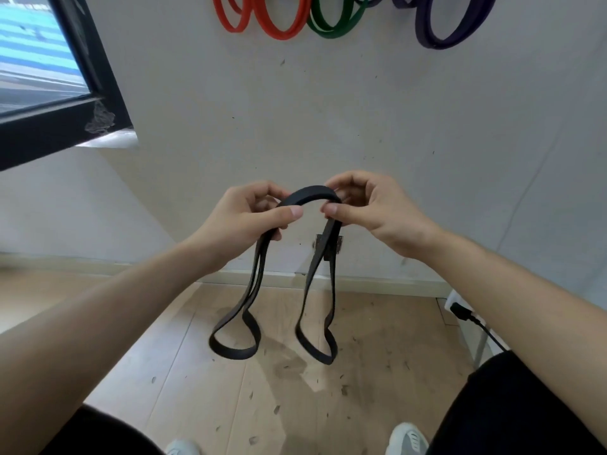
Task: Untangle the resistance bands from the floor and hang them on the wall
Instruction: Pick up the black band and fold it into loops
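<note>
Nearest, at six o'clock, the toes of two pale shoes (407,436) stand on the wooden floor (197,372), which is scuffed with dark marks. Higher, at mid-frame, both bare hands hold one black band (312,193) up in front of the body. The left hand (249,215), at nine o'clock of the band's arch, has its fingers curled round a doubled run of strap, with the thumb laid on top. The right hand (368,208), at three o'clock of the arch, pinches the other end between thumb and curled fingers.

A doubled length drops from each hand and ends in its own loop, one toward seven o'clock and one toward five. The loops hang apart and do not cross, though the right one shows a twist low down. Whether they brush the floor I cannot tell.

Untangling this band looks all but done, so the step in hand seems to be folding it ready to hang. Beyond, at twelve o'clock on the wall (328,110), red bands (282,27), a green band (335,27) and a purple band (440,37) already hang. Their pegs are cut off by the frame's top edge. The next move likely calls for lifting the arch, kept open, onto a free peg.
</note>
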The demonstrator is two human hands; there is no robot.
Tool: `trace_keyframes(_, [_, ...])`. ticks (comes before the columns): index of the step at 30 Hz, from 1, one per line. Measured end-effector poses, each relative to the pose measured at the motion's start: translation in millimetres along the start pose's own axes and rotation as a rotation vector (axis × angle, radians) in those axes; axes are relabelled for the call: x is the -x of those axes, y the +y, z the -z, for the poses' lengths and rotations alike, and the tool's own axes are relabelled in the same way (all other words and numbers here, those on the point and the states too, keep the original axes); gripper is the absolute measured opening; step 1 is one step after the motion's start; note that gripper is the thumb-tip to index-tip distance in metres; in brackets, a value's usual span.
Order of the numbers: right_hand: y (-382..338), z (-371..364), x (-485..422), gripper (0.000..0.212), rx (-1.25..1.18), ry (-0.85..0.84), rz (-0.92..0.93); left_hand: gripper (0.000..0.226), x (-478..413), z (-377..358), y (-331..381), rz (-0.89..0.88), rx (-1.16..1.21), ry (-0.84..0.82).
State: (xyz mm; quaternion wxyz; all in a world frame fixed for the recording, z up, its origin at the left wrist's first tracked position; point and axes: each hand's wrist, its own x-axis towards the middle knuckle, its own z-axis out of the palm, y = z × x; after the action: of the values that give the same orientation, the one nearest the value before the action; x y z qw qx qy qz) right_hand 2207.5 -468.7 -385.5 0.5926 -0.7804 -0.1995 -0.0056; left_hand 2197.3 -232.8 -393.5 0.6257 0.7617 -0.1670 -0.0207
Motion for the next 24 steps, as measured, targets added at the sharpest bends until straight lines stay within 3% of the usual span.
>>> trace_keyframes(8, [-6,-3,7,0.027,0.183,-0.052,0.084,0.01,-3,-19,1,-0.119,-0.049,0.012])
trace_keyframes(15, [13,-4,8,0.029,0.4,-0.209,-0.068,0.008,-5,-23,3,-0.098,0.047,0.069])
trace_keyframes(24, [1,-1,8,0.022,0.311,-0.091,0.02,0.018,-3,-18,-2,-0.06,-0.014,0.03])
